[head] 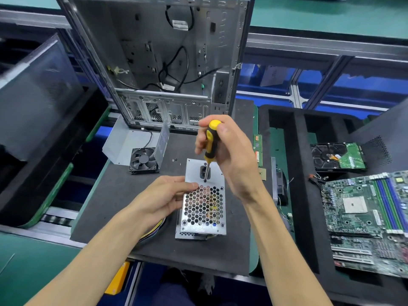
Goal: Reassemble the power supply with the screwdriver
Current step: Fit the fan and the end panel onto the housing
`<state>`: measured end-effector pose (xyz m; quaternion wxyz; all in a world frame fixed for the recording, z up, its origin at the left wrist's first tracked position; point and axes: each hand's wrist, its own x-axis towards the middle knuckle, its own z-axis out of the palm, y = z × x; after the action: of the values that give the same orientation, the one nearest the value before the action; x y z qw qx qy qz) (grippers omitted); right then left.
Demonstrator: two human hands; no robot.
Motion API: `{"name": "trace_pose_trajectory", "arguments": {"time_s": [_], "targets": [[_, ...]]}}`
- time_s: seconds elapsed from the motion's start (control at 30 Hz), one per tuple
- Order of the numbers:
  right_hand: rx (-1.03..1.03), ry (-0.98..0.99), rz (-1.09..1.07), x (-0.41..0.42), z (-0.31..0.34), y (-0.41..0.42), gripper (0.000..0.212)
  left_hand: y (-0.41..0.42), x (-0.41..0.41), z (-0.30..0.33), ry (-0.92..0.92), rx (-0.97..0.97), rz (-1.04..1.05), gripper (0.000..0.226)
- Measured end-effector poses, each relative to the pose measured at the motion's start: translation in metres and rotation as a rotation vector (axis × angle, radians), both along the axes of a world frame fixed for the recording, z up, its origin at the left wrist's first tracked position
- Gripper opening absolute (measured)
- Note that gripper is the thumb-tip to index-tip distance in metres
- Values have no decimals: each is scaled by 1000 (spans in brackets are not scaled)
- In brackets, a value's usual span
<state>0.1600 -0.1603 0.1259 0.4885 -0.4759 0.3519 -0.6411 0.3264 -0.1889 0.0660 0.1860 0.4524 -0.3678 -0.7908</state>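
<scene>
While the power supply (202,202) sits on the dark foam mat (123,195) at centre, honeycomb grille side up, the right hand (229,155) grips the screwdriver (210,143) by its yellow/black handle: thumb and fingers curled round it, fingertip near the yellow cap. Shaft stands nearly upright, tip down on the PSU top plate just above the grille, beside the black power inlet. Left hand (163,198) rests against the PSU's left edge, fingers mostly straight, fingertips touching the plate near the tip; thumb not clearly seen. Coloured wire bundle (152,233) exits under the left wrist. Behind the mat: open PC case (163,62), upright. Loose fan (143,160) w/ metal cover panel (132,144) at rear left. Right side: hard drive (337,155) and motherboard (371,219) on a black foam tray (287,120)
</scene>
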Motion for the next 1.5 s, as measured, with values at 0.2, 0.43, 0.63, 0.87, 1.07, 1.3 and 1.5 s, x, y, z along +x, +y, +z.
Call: {"name": "trace_pose_trajectory", "arguments": {"time_s": [0.2,0.43,0.63,0.87,1.07,1.3,1.5], "targets": [[0,53,0,4,0,-2,19,0,2,-1,22,4,1,22],[-26,19,36,6,1,0,12,-1,4,-3,38,3,-1,23],[13,62,27,5,-4,0,37,-1,6,-3,55,-1,-13,34],[46,5,39,7,-1,2,29,0,7,-4,61,-4,-17,33],[-21,-3,14,9,4,5,3,1,6,-2,53,-30,-27,25],[10,78,16,9,3,6,31,1,6,-3,44,-20,-14,23],[1,-16,34,9,2,6,10,1,4,-3,40,-20,-8,24]]}}
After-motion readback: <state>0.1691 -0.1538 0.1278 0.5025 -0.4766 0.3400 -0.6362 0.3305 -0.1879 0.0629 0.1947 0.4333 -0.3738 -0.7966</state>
